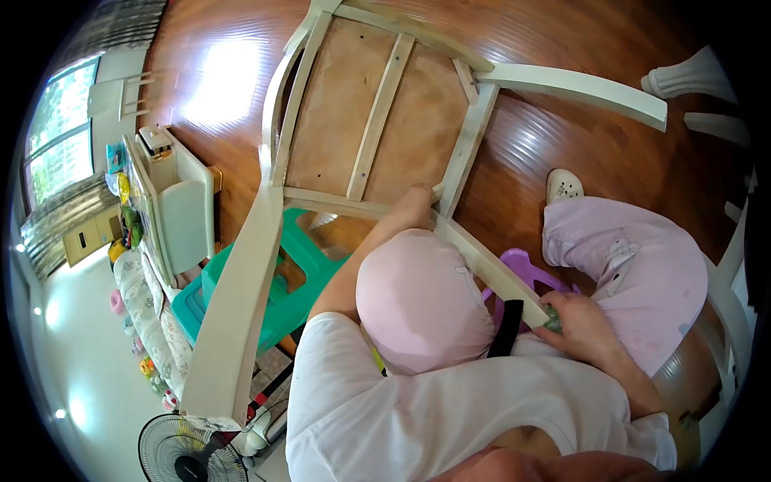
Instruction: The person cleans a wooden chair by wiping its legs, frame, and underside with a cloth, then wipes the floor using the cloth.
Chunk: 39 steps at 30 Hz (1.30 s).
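An upturned cream wooden chair (470,157) leans across my lap, its brown seat underside facing me. My left hand (414,207) is closed over the seat rail near the corner brace; some of its fingers are hidden. One chair leg (490,265) runs from that corner towards my right side. At the leg's end, my right hand (582,325) is closed around a small green pad (552,320), pressed against the wood. What the pad is made of I cannot make out. A black strap-like piece (506,328) lies beside the leg.
A teal plastic stool (313,277) stands under the chair at left, and a purple plastic piece (522,265) shows past my knee. A fan (191,458) is at lower left. White furniture legs (691,76) rise at right. Glossy wooden floor (530,145) surrounds the chair.
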Each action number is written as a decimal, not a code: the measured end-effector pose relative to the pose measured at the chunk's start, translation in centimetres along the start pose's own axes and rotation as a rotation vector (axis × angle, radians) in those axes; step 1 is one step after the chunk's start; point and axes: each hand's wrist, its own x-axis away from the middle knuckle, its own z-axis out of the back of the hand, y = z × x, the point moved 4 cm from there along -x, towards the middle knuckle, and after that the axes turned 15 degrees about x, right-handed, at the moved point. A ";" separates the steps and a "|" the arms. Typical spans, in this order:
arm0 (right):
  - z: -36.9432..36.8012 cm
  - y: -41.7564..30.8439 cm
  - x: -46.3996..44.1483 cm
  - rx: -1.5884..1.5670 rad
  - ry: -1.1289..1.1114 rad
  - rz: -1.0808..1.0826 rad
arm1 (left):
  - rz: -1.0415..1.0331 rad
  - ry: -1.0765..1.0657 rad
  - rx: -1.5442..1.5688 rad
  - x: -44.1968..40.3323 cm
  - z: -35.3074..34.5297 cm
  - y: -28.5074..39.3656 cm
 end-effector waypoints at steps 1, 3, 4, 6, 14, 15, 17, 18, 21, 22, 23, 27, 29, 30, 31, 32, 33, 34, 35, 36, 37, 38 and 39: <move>0.1 0.0 -0.1 0.017 -0.030 -0.013 | -0.030 0.000 -0.117 -0.5 -0.6 -0.3; -0.2 0.1 -0.1 0.009 -0.034 -0.004 | -0.060 0.003 -0.231 -1.0 -1.5 -0.9; -0.3 0.2 -0.1 0.002 -0.035 0.004 | -0.098 0.059 -0.338 -1.1 -1.7 -0.8; -0.2 0.2 -0.1 0.009 -0.040 -0.002 | -0.139 0.112 -0.443 -1.4 -2.0 -0.4; -0.1 0.2 0.0 0.032 -0.055 -0.006 | -0.122 0.167 -0.693 -2.0 -2.1 0.6; -0.1 0.2 0.0 0.030 -0.054 -0.005 | -0.123 0.171 -0.694 -2.0 -2.2 0.6; 0.0 0.1 -0.1 0.031 -0.051 -0.002 | -0.127 0.247 -0.737 -2.1 -2.2 0.5; 0.0 0.0 -0.1 0.029 -0.061 -0.009 | -0.124 0.251 -0.735 -2.2 -2.2 0.2; -0.2 0.0 -0.1 0.031 -0.047 -0.004 | -0.165 0.279 -0.692 -2.2 -2.3 -0.4; -0.2 0.0 -0.1 0.029 -0.020 0.002 | -0.170 0.281 -0.664 -2.0 -2.2 -0.3; -0.1 -0.1 -0.1 0.033 -0.020 0.006 | -0.176 0.284 -0.635 -2.0 -2.1 -0.3; 0.1 -0.3 -0.1 0.028 -0.009 0.008 | -0.163 0.280 -0.658 -2.5 -2.2 -0.8; 0.1 -0.3 -0.1 0.030 -0.006 0.009 | -0.169 0.277 -0.592 -2.6 -2.1 -0.9; 0.1 -0.3 0.0 0.036 0.004 0.012 | -0.169 0.280 -0.592 -2.1 -1.5 -0.4; 0.1 -0.3 0.0 0.041 0.015 0.015 | -0.181 0.260 -0.360 -1.0 -0.4 0.5; 0.1 -0.4 0.0 0.043 0.018 0.016 | -0.191 0.238 -0.130 -0.2 0.5 0.8; 0.2 -0.4 0.0 0.042 0.023 0.020 | -0.193 0.241 -0.132 0.1 0.6 0.3; 0.2 -0.4 0.1 0.041 0.027 0.024 | -0.245 0.300 0.325 0.5 1.0 -0.4; 0.1 -0.3 0.1 0.041 0.030 0.025 | -0.290 0.350 0.785 1.0 1.4 -1.3; 0.0 -0.2 0.1 0.043 0.041 0.036 | -0.292 0.352 0.784 2.1 1.9 -1.4; -0.1 -0.2 0.1 0.045 0.053 0.048 | -0.286 0.389 1.018 3.6 2.6 -1.6; 0.0 -0.3 0.2 0.046 0.054 0.052 | -0.277 0.426 1.253 5.2 3.2 -2.0; 0.1 -0.3 0.3 0.039 0.064 0.050 | -0.278 0.430 1.250 6.8 3.7 -2.4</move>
